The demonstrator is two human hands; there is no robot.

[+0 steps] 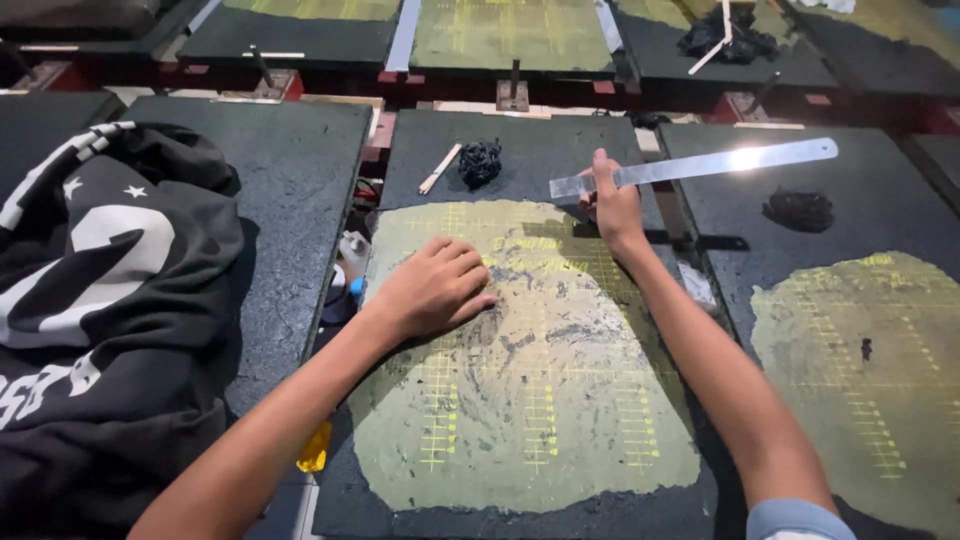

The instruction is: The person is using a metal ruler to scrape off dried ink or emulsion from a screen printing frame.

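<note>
hands are working over a dark board (pixel 520 150) coated with a yellowish gridded patch. the left hand (pixel 435 288) is lying flat on the patch, fingers loose and grasping nothing. the right hand (pixel 612 205) is pinching a long metal ruler (pixel 700 166) by its near end, lifting it above the board's far edge. a black garment (pixel 100 300) is lying on the board to the left.

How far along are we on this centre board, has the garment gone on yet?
Not yet. The centre board already carries its pale gridded coating but is bare. In hand: the left hand presses flat on it, and the right hand grips a metal ruler above it. Left: the black printed garment lies bunched on the neighbouring board.
</note>
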